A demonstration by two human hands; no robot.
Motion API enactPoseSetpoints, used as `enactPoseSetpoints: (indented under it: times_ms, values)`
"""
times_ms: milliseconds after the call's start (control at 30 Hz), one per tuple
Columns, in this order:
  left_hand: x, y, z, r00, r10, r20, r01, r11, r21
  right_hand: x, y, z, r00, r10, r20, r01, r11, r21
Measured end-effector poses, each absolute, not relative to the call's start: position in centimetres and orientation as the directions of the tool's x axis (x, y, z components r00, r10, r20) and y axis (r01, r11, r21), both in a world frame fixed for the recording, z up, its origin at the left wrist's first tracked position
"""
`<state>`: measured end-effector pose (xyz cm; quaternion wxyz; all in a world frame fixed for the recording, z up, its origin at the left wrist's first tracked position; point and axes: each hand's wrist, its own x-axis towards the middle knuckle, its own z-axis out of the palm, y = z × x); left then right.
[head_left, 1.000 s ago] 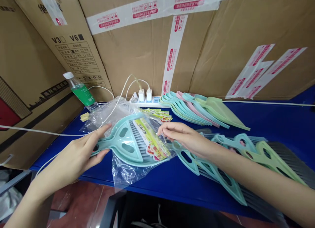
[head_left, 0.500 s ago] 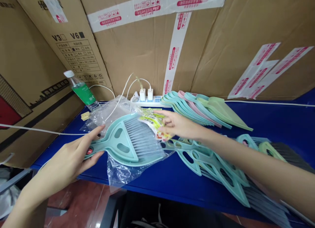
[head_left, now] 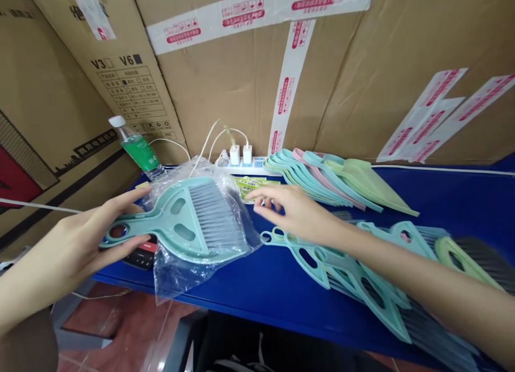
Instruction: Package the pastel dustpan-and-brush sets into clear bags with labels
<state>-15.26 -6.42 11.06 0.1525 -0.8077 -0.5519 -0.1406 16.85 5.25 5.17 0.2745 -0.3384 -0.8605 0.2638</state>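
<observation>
- Blue tabletop fills the middle of the view; clock directions count from its centre, with 12 straight ahead.
- Left hand, at 9 o'clock, curves around the holed handle of a mint plastic hand brush, thumb on the near side, and seems to hold it just off the table.
- That brush lies at about 10 o'clock, its grey bristles on a clear plastic bag that droops over the front edge at 7 o'clock. A loose grip could let the slippery bag drag the brush over that edge.
- Right hand, near 12 o'clock, is open with spread fingers, gripping nothing, close to yellow-green printed cards.
- Beneath that forearm, at 3 to 4 o'clock, mint brushes lie heaped; a careless elbow could send them sliding.
- Black keypad device, at 8 o'clock, sits partly under the bag, where a push might knock it.
- Pastel dustpans lean in a row at 2 o'clock, and could topple if bumped.
- Power strip with two white chargers and a green-labelled water bottle stand farther back, so a spill there would be risky.
- Taped cardboard cartons close off the far side.
</observation>
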Motion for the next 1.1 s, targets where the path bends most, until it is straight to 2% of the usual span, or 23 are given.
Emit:
enactPoseSetpoints:
  times_ms: [67, 133, 200, 333, 500, 633, 700, 800, 867, 967, 1100]
  values:
    - [-14.8, -5.9, 11.5, 0.355, 0.85, 0.39, 0.932, -0.355, -0.076, 16.8, 4.0, 4.8, -0.638, 0.753, 0.162, 0.359, 0.476, -0.803]
    - [-14.0, -5.4, 11.8, 0.379, 0.832, 0.406, 0.92, -0.388, -0.063, 16.8, 3.6, 4.1, -0.625, 0.781, 0.007, 0.295, 0.245, -0.924]
    - [-13.1, -4.9, 12.1, 0.415, 0.806, 0.422, 0.9, -0.431, -0.061, 17.0, 3.8, 3.5, -0.62, 0.779, -0.098, 0.251, 0.079, -0.965]
    - [-11.4, -4.3, 12.6, 0.479, 0.774, 0.414, 0.866, -0.495, -0.076, 17.6, 4.2, 3.0, -0.618, 0.771, -0.152, 0.182, -0.048, -0.982]
    - [-9.6, -4.1, 12.7, 0.568, 0.711, 0.415, 0.81, -0.573, -0.127, 18.3, 3.7, 3.2, -0.654, 0.731, -0.193, 0.113, -0.158, -0.981]
    - [-8.5, -4.6, 11.9, 0.653, 0.574, 0.494, 0.744, -0.611, -0.272, 18.9, 3.5, 3.2, -0.647, 0.74, -0.184, 0.037, -0.21, -0.977]
    - [-7.9, -5.1, 10.9, 0.771, 0.483, 0.415, 0.624, -0.703, -0.342, 19.1, 3.5, 3.1, -0.627, 0.761, -0.165, -0.009, -0.219, -0.976]
    - [-6.7, -5.3, 9.0, 0.859, 0.438, 0.265, 0.512, -0.756, -0.408, 19.6, 3.4, 3.2, -0.594, 0.793, -0.134, -0.104, -0.24, -0.965]
    - [-6.1, -5.0, 7.6, 0.859, 0.404, 0.315, 0.507, -0.756, -0.414, 20.1, 3.3, 3.3, -0.574, 0.807, -0.138, -0.137, -0.261, -0.956]
    - [-5.9, -4.2, 6.1, 0.856, 0.329, 0.4, 0.482, -0.788, -0.384, 21.0, 2.9, 3.9, -0.534, 0.824, -0.19, -0.099, -0.283, -0.954]
    - [-6.8, -2.5, 4.9, 0.866, 0.262, 0.425, 0.427, -0.831, -0.358, 22.8, 1.8, 4.9, -0.465, 0.865, -0.189, -0.042, -0.235, -0.971]
